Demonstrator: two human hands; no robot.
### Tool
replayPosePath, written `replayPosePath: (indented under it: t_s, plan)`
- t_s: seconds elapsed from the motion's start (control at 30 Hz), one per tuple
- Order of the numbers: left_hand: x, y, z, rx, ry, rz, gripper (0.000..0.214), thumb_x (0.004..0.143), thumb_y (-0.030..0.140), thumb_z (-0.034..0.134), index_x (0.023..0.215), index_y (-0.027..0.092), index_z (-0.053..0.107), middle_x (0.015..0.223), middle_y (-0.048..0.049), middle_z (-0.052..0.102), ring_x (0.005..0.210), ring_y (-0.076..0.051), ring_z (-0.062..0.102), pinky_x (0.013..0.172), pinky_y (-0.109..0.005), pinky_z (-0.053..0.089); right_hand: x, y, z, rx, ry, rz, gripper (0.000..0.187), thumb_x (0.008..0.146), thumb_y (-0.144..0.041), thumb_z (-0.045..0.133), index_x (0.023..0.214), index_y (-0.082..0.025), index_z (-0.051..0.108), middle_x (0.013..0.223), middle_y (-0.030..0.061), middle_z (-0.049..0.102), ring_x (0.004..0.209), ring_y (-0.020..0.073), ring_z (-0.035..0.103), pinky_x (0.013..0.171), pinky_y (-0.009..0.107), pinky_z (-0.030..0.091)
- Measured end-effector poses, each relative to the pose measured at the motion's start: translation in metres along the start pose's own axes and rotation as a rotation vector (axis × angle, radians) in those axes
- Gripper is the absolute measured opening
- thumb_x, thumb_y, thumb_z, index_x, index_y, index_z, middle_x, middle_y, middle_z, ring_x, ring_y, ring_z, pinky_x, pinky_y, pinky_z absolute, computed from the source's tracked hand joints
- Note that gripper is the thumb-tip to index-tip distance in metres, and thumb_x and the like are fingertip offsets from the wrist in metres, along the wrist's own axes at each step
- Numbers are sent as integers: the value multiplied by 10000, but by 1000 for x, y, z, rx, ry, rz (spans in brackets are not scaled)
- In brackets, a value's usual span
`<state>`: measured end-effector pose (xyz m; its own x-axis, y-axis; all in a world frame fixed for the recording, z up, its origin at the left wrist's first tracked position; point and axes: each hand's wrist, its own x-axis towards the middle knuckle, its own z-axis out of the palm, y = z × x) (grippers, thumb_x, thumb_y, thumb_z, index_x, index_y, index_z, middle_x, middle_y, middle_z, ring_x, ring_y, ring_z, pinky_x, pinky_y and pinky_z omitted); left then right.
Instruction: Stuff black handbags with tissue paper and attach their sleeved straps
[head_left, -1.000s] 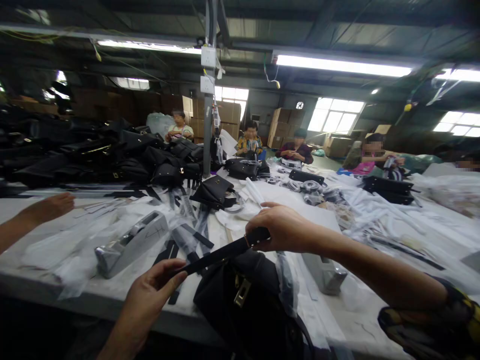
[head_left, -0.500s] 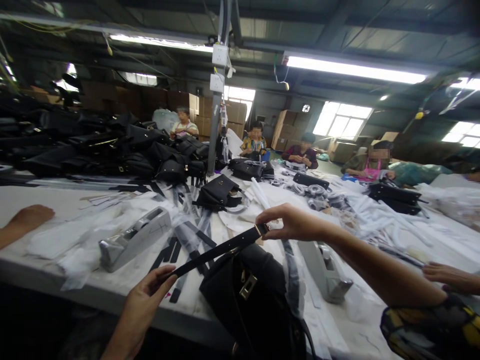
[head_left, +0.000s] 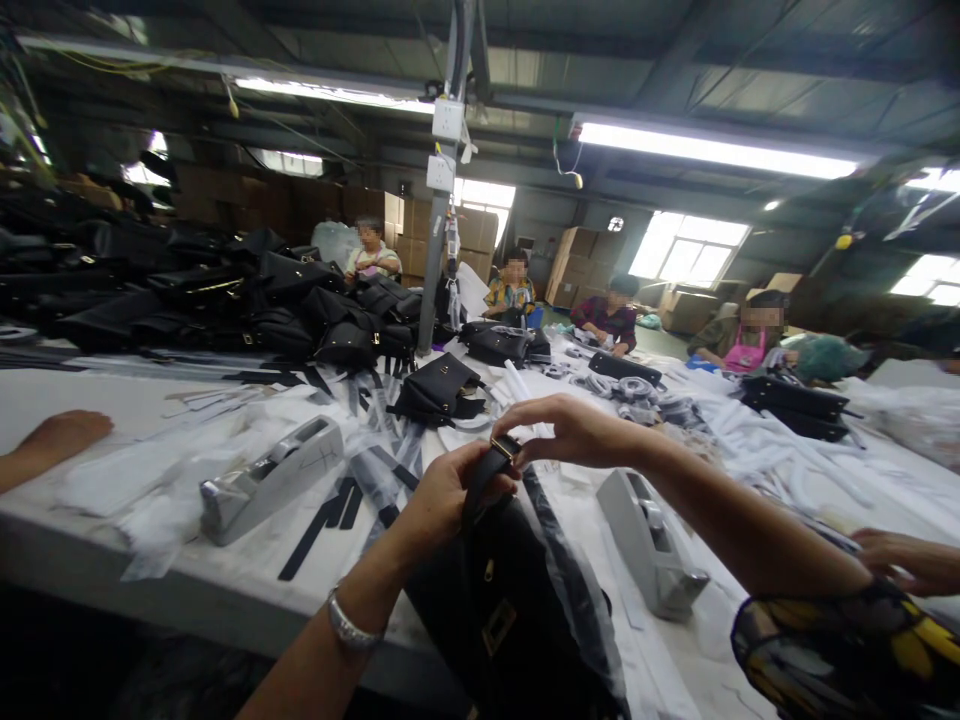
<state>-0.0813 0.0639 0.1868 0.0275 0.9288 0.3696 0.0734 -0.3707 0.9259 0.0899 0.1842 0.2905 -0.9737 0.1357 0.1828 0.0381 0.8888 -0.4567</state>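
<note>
A black handbag (head_left: 525, 600) with a gold-coloured clasp stands tilted at the table's front edge, below my hands. Its black strap (head_left: 477, 490) bends up in a loop to a gold buckle (head_left: 507, 447). My left hand (head_left: 442, 495), a silver bangle on its wrist, is closed round the strap just below the buckle. My right hand (head_left: 551, 430) pinches the strap at the buckle from the other side. A strip of clear plastic wrap (head_left: 574, 560) lies along the bag's right side. The strap's tip is hidden by my fingers.
Grey tape dispensers (head_left: 274, 475) stand left and right of the bag. Loose black strips (head_left: 319, 525) and plastic scraps lie about. A heap of black bags (head_left: 187, 285) fills the back left. Other people's hands (head_left: 64, 440) rest at both sides; several co-workers sit across the table.
My left hand has moved up and right to the buckle, bringing the strap's end along. The strap, stretched straight before, now bends in a loop. My right hand shifted slightly left.
</note>
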Motion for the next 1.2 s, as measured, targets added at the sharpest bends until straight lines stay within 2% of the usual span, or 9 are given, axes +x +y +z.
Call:
replayPosePath:
  t_s: [0.1,0.33,0.57,0.63,0.77,0.9,1.0,1.1,1.2]
  plan:
    - [2,-5,7,-38,11,-44,235,869,394,638,853,161,659,725,-12,659,675,-156,608,675,-253,469,-8,1,6,-3,20,4,275,909,-287,674,1165,-187,673,1114,69,713,1033,185,657,935,280,476]
    - [-26,-37,-2,18,-68,-169,99,827,256,633,830,162,664,709,17,622,697,-144,562,673,-236,428,-39,18,24,-4,12,117,263,917,-296,658,1150,-175,646,1086,78,702,991,191,653,906,308,500]
    - [-23,-39,11,200,-1,-109,215,868,285,550,961,183,714,901,-38,732,829,-229,650,747,-299,473,-24,-34,33,-334,-163,-9,660,845,-386,734,1430,-211,484,1342,139,609,1229,288,560,1146,508,288]
    - [-20,-38,15,226,-4,-85,230,857,299,561,974,189,726,936,-49,747,860,-254,667,772,-319,488,-14,-48,41,-421,-243,-43,481,860,-301,726,1312,-205,592,1192,114,694,1131,270,623,1150,518,266]
    - [-23,-39,14,192,-25,-56,264,858,331,559,1015,206,731,997,-51,754,910,-265,669,815,-331,504,-5,-55,43,-256,-362,-40,203,869,-212,714,1071,-199,701,1090,77,724,969,204,664,918,335,480]
    - [-27,-41,12,207,-4,-73,289,896,416,539,981,219,732,833,-23,733,779,-224,656,742,-300,498,-4,-41,20,309,-184,65,292,819,-366,776,980,-140,687,894,47,709,819,154,657,776,264,518]
    - [-27,-44,13,246,26,-84,320,930,437,517,1036,211,717,737,-7,689,709,-205,638,718,-299,480,-1,-30,0,614,101,90,353,767,-436,812,876,-136,660,781,23,675,734,145,648,729,279,538]
    - [-28,-48,16,242,45,-62,368,934,429,538,1196,211,675,962,-50,738,914,-237,678,867,-337,490,3,-31,-16,640,517,18,302,851,-480,725,942,-201,655,764,-15,619,705,112,614,704,256,532]
    - [-32,-55,19,211,105,3,439,909,380,605,1323,236,602,1295,-88,649,1229,-257,575,1081,-384,391,3,-41,-27,532,691,35,341,974,-539,517,1141,-261,623,754,-27,571,597,82,534,582,222,486]
